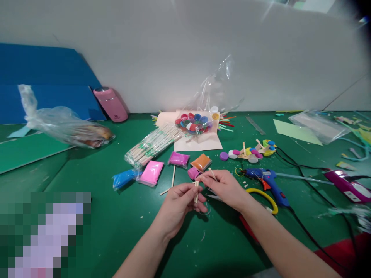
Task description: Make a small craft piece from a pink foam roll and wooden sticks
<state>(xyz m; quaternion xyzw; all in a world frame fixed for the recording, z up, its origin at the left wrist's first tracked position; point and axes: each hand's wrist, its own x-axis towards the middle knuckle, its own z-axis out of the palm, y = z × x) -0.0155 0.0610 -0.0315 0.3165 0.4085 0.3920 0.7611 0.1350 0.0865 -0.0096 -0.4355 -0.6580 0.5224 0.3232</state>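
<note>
My left hand (181, 200) pinches short wooden sticks (196, 192) upright between thumb and fingers; they look laid side by side. My right hand (224, 186) is closed around another wooden stick (213, 174), its fingertips at the top of the pieces in my left hand. Beneath the right hand lie scissors with a yellow handle (268, 197), their blades partly covered. A blue glue gun (269, 181) rests to the right. Two loose wooden sticks (173, 176) lie left of the hands, near a magenta cap (193, 173).
Packets of blue clay (125, 179), pink clay (152, 173), purple clay (179, 159) and orange clay (201, 162) lie ahead. Behind them are bagged chopsticks (153, 144) and bottle caps (194, 122). Stick-and-cap pieces (249, 153), a power strip (349, 186) and cables are right; a pink flask (111, 105) stands back left.
</note>
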